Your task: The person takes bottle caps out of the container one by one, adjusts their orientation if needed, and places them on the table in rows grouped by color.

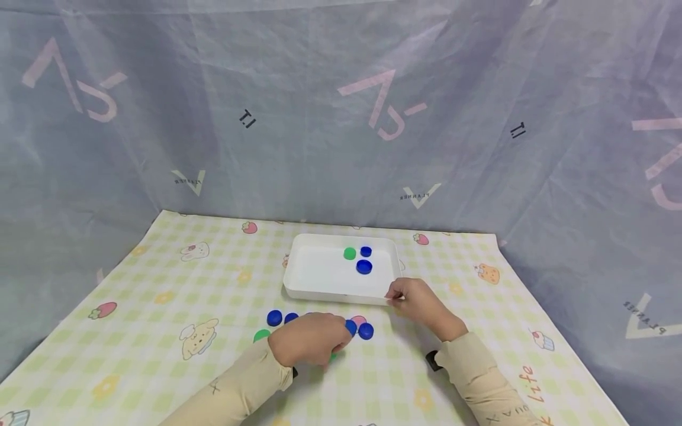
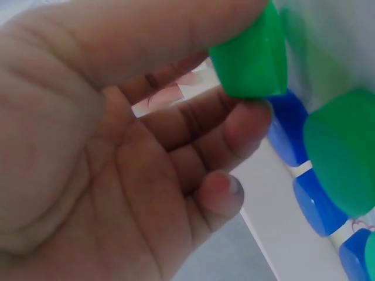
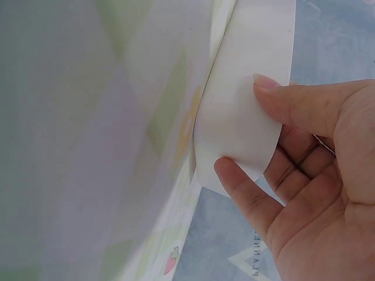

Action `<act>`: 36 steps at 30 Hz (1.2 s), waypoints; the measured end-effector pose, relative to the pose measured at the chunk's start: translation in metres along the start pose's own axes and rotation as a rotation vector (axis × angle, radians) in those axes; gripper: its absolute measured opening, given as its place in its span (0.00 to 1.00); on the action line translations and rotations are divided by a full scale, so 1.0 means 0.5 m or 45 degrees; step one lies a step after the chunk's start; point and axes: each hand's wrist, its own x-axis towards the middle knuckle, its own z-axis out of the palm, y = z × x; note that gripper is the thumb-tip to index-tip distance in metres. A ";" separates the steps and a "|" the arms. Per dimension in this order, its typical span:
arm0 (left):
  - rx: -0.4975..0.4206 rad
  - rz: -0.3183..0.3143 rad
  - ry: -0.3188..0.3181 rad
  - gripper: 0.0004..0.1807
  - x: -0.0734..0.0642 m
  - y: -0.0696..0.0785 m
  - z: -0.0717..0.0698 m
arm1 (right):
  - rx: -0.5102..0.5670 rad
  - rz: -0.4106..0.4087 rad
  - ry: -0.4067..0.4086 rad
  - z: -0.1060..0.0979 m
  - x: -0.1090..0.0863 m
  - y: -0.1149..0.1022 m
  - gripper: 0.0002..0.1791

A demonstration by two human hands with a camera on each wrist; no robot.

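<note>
My left hand (image 1: 313,338) is low over the near side of a loose row of bottle caps. In the left wrist view its thumb and fingers pinch a green bottle cap (image 2: 253,58). Close by lie blue caps (image 2: 319,202) and another green cap (image 2: 345,152). At the near right corner of a white tray (image 1: 314,290), my right hand (image 1: 421,303) grips the wall, thumb over the outer face (image 3: 252,47) and other fingers behind the rim. Inside the tray are a green cap (image 1: 349,254) and two blue caps (image 1: 364,267).
Blue caps (image 1: 274,318) and a green cap (image 1: 261,335) lie left of my left hand. More blue caps (image 1: 366,331) sit to its right, in front of the tray. A checked cloth (image 1: 224,296) covers the table, and a grey curtain (image 1: 298,148) hangs behind.
</note>
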 end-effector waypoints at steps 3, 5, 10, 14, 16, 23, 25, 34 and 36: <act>0.059 -0.014 0.010 0.24 -0.001 0.001 0.000 | 0.009 0.005 -0.007 -0.001 -0.001 -0.001 0.09; 0.083 -0.025 0.012 0.23 -0.002 0.002 0.000 | 0.012 0.010 -0.020 -0.002 -0.001 -0.002 0.09; 0.059 -0.034 0.014 0.22 -0.004 0.004 -0.001 | 0.015 0.030 -0.030 -0.001 -0.001 -0.003 0.09; 0.051 -0.019 0.033 0.23 -0.005 0.003 -0.001 | 0.002 0.018 -0.011 0.000 -0.001 -0.003 0.09; 0.057 -0.010 0.042 0.23 -0.005 0.002 -0.002 | 0.000 0.016 -0.008 0.000 -0.001 -0.003 0.09; 0.091 0.026 0.086 0.23 -0.003 -0.003 -0.001 | 0.011 0.027 -0.022 -0.001 -0.001 -0.003 0.09; 0.104 0.034 0.105 0.22 -0.003 -0.005 0.000 | 0.012 0.021 -0.017 -0.001 -0.001 -0.003 0.09; 0.089 0.012 0.104 0.19 0.005 -0.017 -0.010 | 0.018 0.040 -0.018 -0.001 -0.001 -0.004 0.09; 0.050 -0.031 0.112 0.16 0.007 -0.026 -0.025 | 0.018 0.026 -0.023 0.000 0.002 -0.005 0.09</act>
